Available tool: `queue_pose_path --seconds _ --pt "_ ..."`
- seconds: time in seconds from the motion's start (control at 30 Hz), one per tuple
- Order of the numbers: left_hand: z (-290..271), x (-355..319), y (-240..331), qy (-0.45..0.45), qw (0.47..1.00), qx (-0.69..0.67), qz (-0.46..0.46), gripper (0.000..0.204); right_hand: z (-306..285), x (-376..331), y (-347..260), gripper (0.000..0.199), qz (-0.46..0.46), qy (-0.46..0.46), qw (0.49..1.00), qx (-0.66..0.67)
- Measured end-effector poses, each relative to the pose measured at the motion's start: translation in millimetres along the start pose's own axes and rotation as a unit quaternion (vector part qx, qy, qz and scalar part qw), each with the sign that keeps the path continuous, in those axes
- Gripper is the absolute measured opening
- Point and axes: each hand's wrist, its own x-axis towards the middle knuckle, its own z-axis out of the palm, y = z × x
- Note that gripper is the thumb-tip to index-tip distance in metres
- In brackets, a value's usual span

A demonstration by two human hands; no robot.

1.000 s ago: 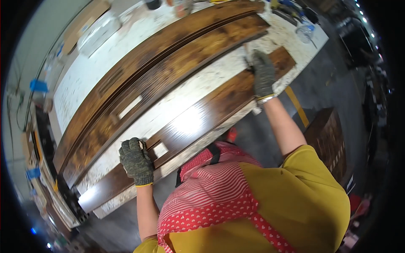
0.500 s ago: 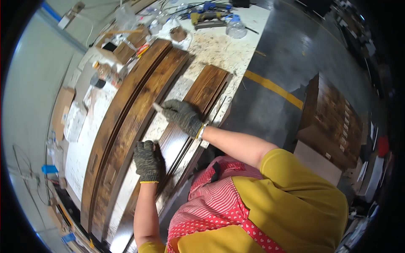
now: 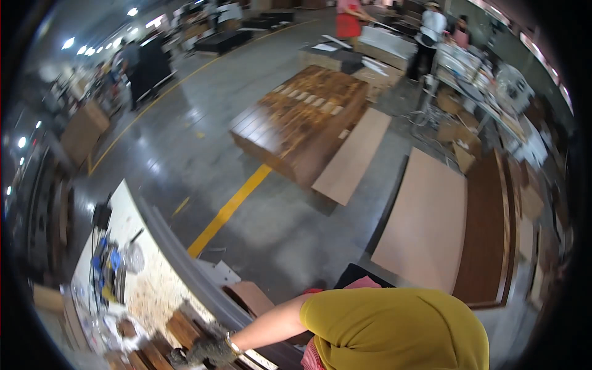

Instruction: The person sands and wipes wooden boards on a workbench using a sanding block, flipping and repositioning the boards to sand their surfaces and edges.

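Observation:
My right hand [image 3: 211, 353], in a dark grey-green knit glove, is low in the picture over the white workbench [image 3: 154, 271]. It lies beside the end of a short stained brown wooden board [image 3: 183, 328]. Its fingers are blurred and partly cut off by the lower edge, so whether they hold anything is unclear. Next to that hand, longer brown wooden pieces [image 3: 154, 354] show only in part. My left hand is out of the picture.
Nail guns [image 3: 114, 277] and a clear plastic container [image 3: 132, 258] lie on the bench. Beyond its edge stands a large stained wood piece [image 3: 302, 117] above the floor. Pale panels [image 3: 419, 209] and a brown panel [image 3: 484, 234] stand at right. People [image 3: 431, 28] work farther back.
The view has swung right and up, away from the bench toward the workshop floor. My left hand has left the picture, and my right hand now shows at the lower edge.

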Motion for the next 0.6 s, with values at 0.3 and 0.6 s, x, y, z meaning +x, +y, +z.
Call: queue_pose_path --seconds 0.3,0.6 --pt "36 97 -131 0.064 0.995 -0.067 0.036 0.033 -1 13 0 0.018 0.005 -0.008 1.0 -0.03" --pt "30 61 -107 0.093 0.992 -0.068 0.058 0.043 8 9 -13 0.017 0.025 -0.039 0.999 -0.008"
